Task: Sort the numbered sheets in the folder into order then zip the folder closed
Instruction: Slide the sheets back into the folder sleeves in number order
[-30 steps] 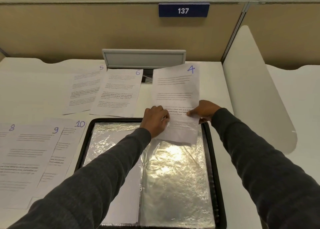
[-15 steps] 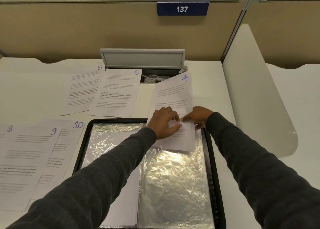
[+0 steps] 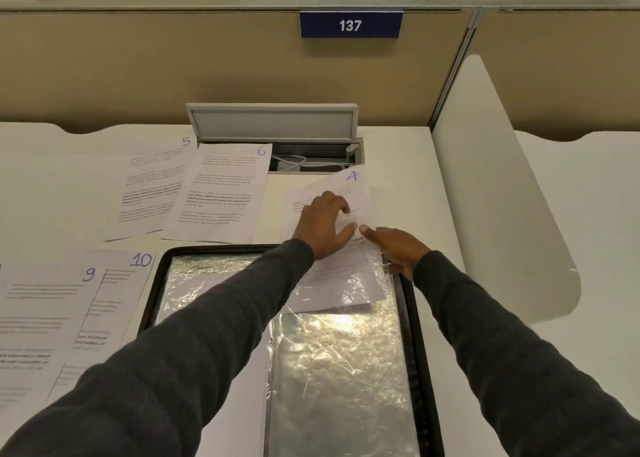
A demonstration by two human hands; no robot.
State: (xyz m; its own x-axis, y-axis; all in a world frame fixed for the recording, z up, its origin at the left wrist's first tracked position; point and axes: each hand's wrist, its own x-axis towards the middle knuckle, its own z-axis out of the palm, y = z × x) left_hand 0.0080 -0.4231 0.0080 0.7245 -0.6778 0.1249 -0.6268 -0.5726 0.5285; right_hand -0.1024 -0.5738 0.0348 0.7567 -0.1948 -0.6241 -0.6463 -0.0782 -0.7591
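Gripping sheet 4 (image 3: 356, 193), the left hand (image 3: 323, 224) has its fingers curled over the middle of the page. The right hand (image 3: 394, 248) pinches the sheet's right edge, thumb on top. Its other fingers are tucked under, so I cannot tell whether they also catch plastic.

The lower part of sheet 4 lies inside the crinkled clear sleeve (image 3: 339, 370) on the right half of the open black folder (image 3: 412, 318). The upper part sticks out toward 12 o'clock, past the folder's far rim and over the tabletop (image 3: 52, 179). Hands cover the sheet's middle and its print is unreadable. Glare washes out the sleeve, and both sleeves of the person's top hide much of the folder's left half. The folder's near edge is cut off at 6 o'clock.

At 11 o'clock of the folder, sheet 5 (image 3: 149, 186) and sheet 6 (image 3: 221, 193) lie side by side, 6 overlapping 5. At 9 o'clock, sheet 9 (image 3: 41, 318) overlaps sheet 10 (image 3: 114, 300), and both are cropped by the frame.

At 12 o'clock a grey hatch lid (image 3: 273, 122) stands open with a white cable (image 3: 291, 160) in the slot. Sign 137 (image 3: 350, 25) hangs above it. A white divider panel (image 3: 502, 197) stands at 3 o'clock.
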